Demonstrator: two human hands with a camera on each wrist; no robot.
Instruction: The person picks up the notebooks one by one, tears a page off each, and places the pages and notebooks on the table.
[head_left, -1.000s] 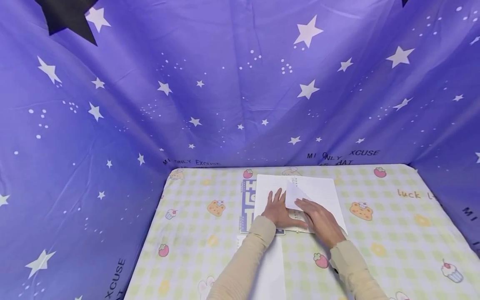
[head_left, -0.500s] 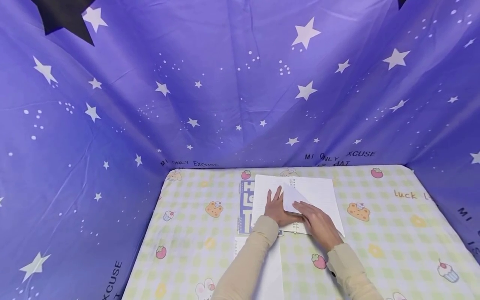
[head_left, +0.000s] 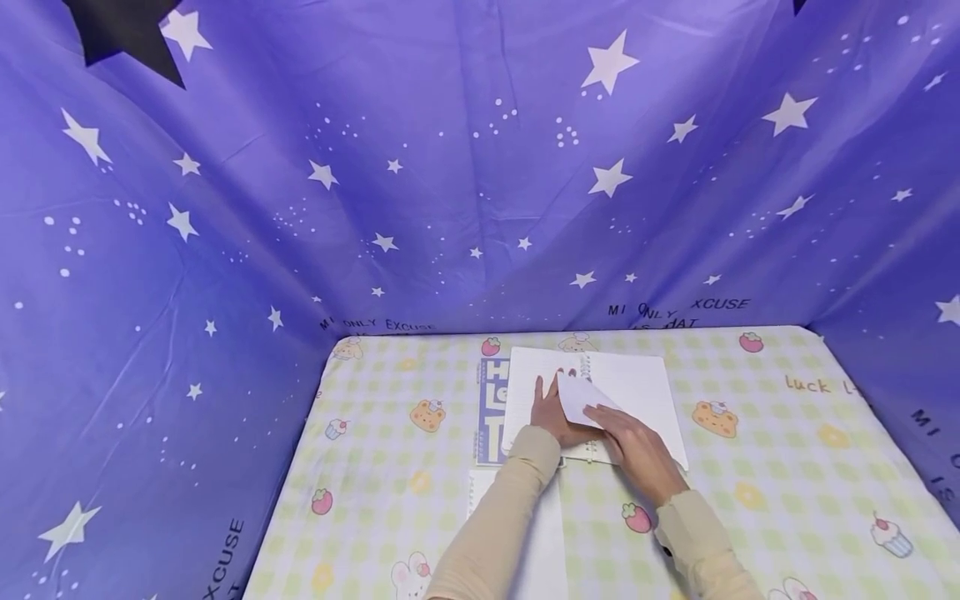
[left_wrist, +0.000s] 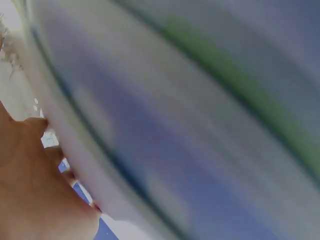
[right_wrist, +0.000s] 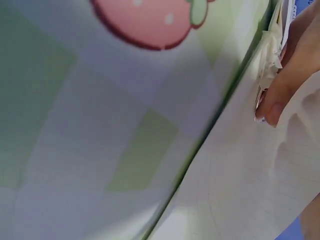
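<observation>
An open spiral notebook (head_left: 645, 379) with white lined pages lies near the table's back edge in the head view. Above its middle is a raised white sheet of paper (head_left: 577, 400); I cannot tell whether it is attached to the binding. My right hand (head_left: 637, 450) pinches the sheet's lower right part, fingers on top. My left hand (head_left: 551, 417) rests on the left page with fingers spread, and the sheet covers part of it. In the right wrist view a white page (right_wrist: 225, 170) spans the right side, with fingers (right_wrist: 295, 75) beside a crumpled pale edge (right_wrist: 270, 57).
A blue notebook cover with large white letters (head_left: 491, 417) shows under the open notebook's left side. Another white notebook (head_left: 543, 533) lies below the left forearm. The checked tablecloth (head_left: 765, 433) meets purple star-printed curtains (head_left: 480, 167).
The raised sheet has shifted left and now covers part of my left hand, with fingertips showing above it. My right hand still holds the sheet, and my left hand stays on the page.
</observation>
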